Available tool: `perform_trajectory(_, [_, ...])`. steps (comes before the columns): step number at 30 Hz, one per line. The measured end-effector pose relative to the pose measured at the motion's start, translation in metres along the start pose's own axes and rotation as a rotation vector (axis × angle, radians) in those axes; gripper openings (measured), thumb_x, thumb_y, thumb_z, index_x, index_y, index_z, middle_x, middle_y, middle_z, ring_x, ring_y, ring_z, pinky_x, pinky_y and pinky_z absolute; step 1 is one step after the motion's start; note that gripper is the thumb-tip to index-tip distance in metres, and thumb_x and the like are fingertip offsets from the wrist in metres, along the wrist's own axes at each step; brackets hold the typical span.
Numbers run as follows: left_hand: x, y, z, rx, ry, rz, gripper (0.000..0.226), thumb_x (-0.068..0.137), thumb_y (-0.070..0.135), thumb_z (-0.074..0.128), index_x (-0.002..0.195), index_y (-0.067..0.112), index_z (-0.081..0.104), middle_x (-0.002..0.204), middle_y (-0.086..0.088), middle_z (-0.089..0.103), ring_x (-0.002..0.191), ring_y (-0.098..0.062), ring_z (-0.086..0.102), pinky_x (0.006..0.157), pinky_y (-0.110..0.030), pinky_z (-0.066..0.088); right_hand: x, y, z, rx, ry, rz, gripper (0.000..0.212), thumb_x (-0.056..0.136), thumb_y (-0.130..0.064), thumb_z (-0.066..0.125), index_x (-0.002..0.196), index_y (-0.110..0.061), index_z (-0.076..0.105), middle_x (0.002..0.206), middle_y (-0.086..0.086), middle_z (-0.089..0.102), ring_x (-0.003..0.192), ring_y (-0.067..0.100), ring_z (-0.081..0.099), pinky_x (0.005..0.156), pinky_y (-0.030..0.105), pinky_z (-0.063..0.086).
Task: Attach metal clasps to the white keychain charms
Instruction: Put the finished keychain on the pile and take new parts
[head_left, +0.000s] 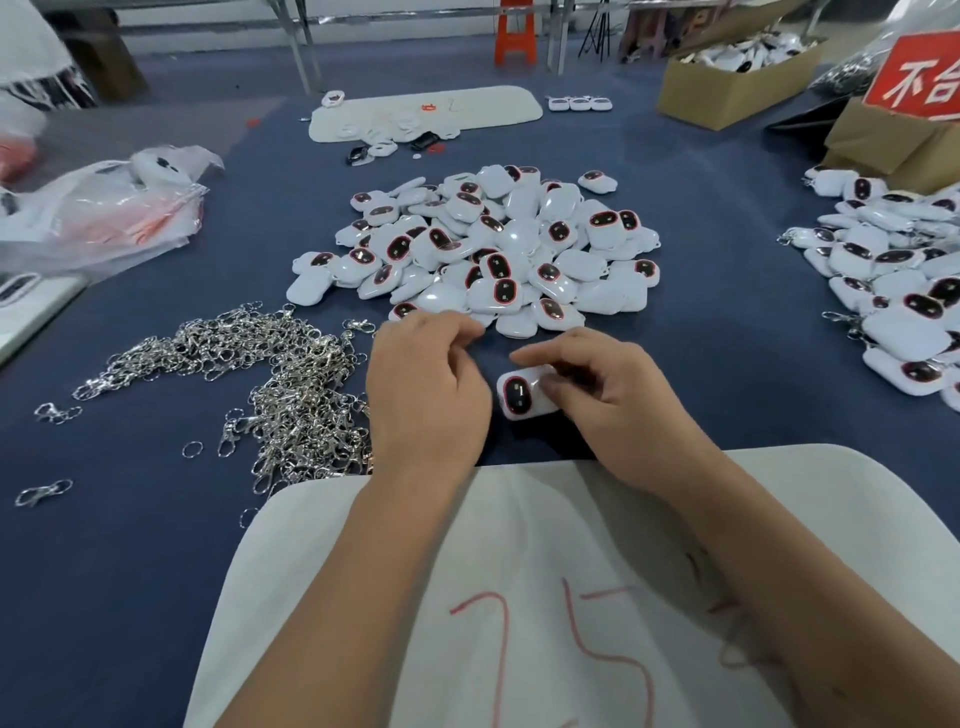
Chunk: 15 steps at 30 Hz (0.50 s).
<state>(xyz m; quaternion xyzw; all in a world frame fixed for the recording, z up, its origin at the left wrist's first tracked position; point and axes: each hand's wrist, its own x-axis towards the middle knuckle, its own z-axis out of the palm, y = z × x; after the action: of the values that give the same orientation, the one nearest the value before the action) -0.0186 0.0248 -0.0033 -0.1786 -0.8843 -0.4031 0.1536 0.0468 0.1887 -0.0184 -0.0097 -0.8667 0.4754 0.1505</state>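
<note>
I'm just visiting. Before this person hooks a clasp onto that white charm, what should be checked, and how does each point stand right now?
1. Charm in hand: ok. The right hand holds one white charm, dark face up.
2. Clasp in hand: cannot tell. The left hand has curled fingers, nothing shows in its grip.
3. Clasps in reach: ok. The clasp pile lies beside the left hand.
4. Charm's loop visible: cannot tell, fingers cover it.
5. More charms ready: ok. The charm heap sits just beyond the hands.
</note>
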Motion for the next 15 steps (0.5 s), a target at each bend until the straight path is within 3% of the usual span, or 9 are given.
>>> perform_trajectory(3, [-0.004, 0.010, 0.003, -0.229, -0.088, 0.023, 0.027, 0.090, 0.019, 0.053, 0.104, 0.020, 0.076, 0.087, 0.005, 0.074, 0.086, -0.012, 0.068, 0.083, -0.034, 0.054, 0.000, -0.001, 0.001, 0.022, 0.057, 0.015, 0.037, 0.100, 0.001, 0.061, 0.127, -0.022, 0.072, 0.110, -0.007, 0.074, 0.105, 0.010, 0.068, 0.098, 0.026, 0.052])
perform_trajectory(7, [-0.005, 0.008, 0.012, -0.242, -0.150, 0.039, 0.019, 0.092, 0.009, 0.064, 0.101, 0.018, 0.078, 0.093, 0.003, 0.075, 0.083, -0.011, 0.069, 0.082, -0.037, 0.056, 0.002, 0.001, -0.002, 0.087, 0.144, 0.045, 0.034, 0.101, -0.003, 0.063, 0.125, -0.025, 0.071, 0.104, -0.008, 0.076, 0.102, 0.010, 0.070, 0.096, 0.027, 0.055])
perform_trajectory(15, [-0.004, 0.005, 0.011, -0.311, -0.208, -0.008, 0.014, 0.090, 0.008, 0.067, 0.092, 0.019, 0.076, 0.077, 0.003, 0.072, 0.070, -0.013, 0.065, 0.068, -0.028, 0.054, 0.001, 0.003, -0.003, 0.202, 0.197, 0.056, 0.028, 0.097, -0.006, 0.071, 0.118, -0.024, 0.073, 0.101, -0.005, 0.077, 0.099, 0.013, 0.073, 0.093, 0.027, 0.057])
